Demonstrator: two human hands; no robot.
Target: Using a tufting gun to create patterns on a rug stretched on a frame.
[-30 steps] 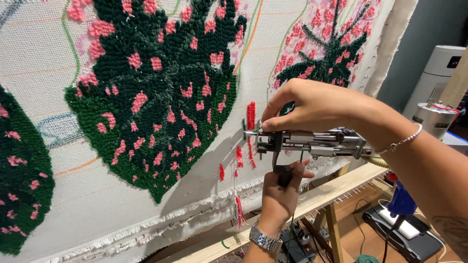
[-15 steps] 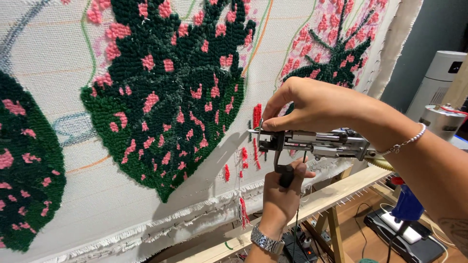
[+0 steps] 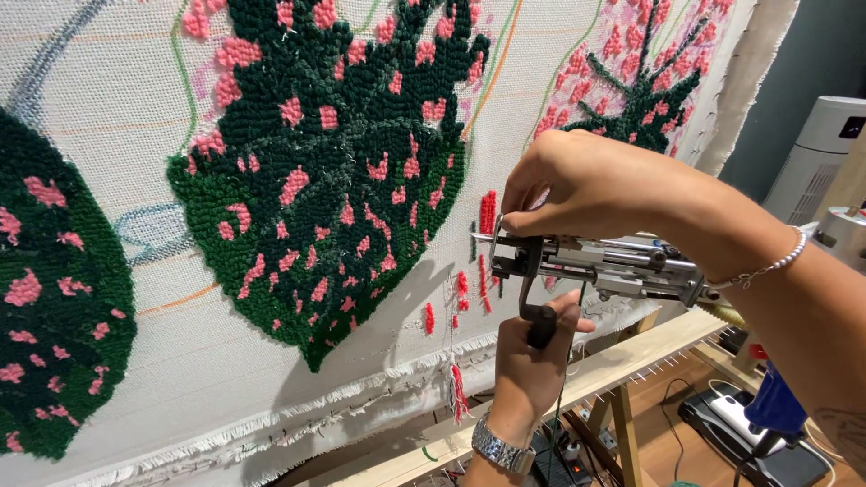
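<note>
Right of centre in the frame, I have the tufting gun (image 3: 600, 266) levelled at the stretched backing cloth (image 3: 135, 298), its needle tip meeting the fabric beside a short column of red tufts (image 3: 487, 212). My left hand (image 3: 532, 365) is clamped on the front handle below (steadying the nose, I judge), while my right hand (image 3: 586, 185) curls over the gun's top, fingers closed against the body to press it into the cloth, just right of the dark green leaf with pink flecks (image 3: 325, 171).

L grip (image 3: 528, 361) fisted, R grip (image 3: 586, 185) pinched
</note>
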